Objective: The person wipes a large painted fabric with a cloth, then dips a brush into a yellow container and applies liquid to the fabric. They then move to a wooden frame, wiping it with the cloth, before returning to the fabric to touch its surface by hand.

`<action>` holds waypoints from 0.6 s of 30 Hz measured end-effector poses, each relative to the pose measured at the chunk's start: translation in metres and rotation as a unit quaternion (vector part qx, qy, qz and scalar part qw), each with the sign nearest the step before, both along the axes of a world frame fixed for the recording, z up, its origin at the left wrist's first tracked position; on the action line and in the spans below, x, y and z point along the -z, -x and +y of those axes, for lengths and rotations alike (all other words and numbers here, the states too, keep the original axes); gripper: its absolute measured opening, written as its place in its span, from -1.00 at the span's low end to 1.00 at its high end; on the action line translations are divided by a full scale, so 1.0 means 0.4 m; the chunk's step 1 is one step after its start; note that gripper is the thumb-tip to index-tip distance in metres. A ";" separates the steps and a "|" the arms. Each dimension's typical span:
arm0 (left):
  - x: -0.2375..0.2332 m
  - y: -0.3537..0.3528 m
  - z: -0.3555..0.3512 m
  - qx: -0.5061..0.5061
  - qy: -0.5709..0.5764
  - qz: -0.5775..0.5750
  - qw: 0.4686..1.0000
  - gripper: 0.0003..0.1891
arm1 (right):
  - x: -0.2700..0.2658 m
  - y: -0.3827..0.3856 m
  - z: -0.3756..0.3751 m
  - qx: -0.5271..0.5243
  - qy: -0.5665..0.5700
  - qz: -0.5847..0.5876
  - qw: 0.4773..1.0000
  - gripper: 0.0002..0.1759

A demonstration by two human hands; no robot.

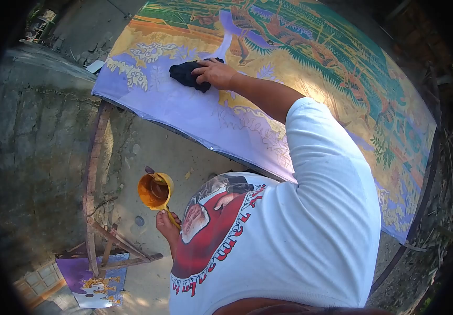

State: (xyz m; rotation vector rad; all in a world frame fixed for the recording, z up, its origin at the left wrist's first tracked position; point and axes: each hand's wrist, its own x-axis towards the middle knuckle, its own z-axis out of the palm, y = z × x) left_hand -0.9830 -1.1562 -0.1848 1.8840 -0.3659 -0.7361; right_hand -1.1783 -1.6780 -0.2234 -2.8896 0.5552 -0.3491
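Note:
My right hand (217, 73) reaches over a large painted cloth (174, 113) and is closed on a bunched black rag (186, 75). The rag rests on the cloth's pale purple border. Below the cloth's near edge, my left hand (167, 224) grips the handle of a yellow dipper (168, 195). Brownish-orange colour coats the dipper's inside. A brush-like tool (156, 176) with a dark end leans across its rim; its exact kind is hard to make out. Green, orange and purple plant and bird patterns cover the painted cloth.
A wooden frame leg (91, 173) with braces stands under the cloth's left corner. At the lower left, a smaller purple painted piece (91, 286) lies near the floor. A mossy concrete wall (32, 142) runs along the left side.

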 end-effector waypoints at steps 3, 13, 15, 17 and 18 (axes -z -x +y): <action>-0.016 0.027 0.007 -0.040 0.016 0.023 0.999 -0.76 | 0.008 0.106 -0.139 0.250 0.001 0.037 0.967 -0.64; 0.010 -0.045 0.045 -0.040 0.006 0.027 0.999 -0.75 | 0.037 -0.252 0.120 0.189 -0.158 -0.161 0.956 -0.53; 0.031 -0.083 0.041 -0.031 0.008 0.041 0.999 -0.75 | 0.005 -0.302 0.199 0.003 -0.185 -0.171 0.968 -0.54; 0.027 -0.129 0.029 -0.021 0.013 0.053 0.998 -0.76 | -0.069 -0.285 0.239 -0.087 -0.139 -0.137 0.977 -0.55; 0.018 -0.151 0.020 -0.002 0.017 0.043 0.999 -0.75 | -0.075 -0.262 0.215 -0.088 -0.122 -0.106 0.983 -0.52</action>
